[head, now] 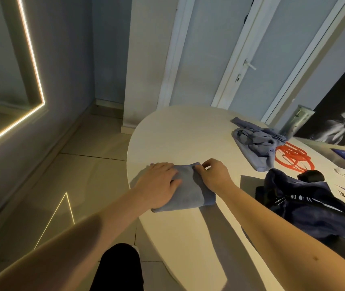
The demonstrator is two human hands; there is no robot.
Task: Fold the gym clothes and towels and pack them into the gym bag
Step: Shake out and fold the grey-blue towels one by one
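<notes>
Towel: on table, left edge
Clothes: far right of towel
Gym bag: near right, on table

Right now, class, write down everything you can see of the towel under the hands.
The towel is soft blue cloth, folded into a small rectangle, darker along its right end. It lies flat near the edge of the table. The left hand presses on it; the right hand pinches its far edge.

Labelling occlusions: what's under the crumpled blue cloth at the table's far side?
An orange looped cord runs under the crumpled blue cloth at its right edge, both on the white table. How far the cord reaches beneath is covered; anything else under it cannot be seen.
</notes>
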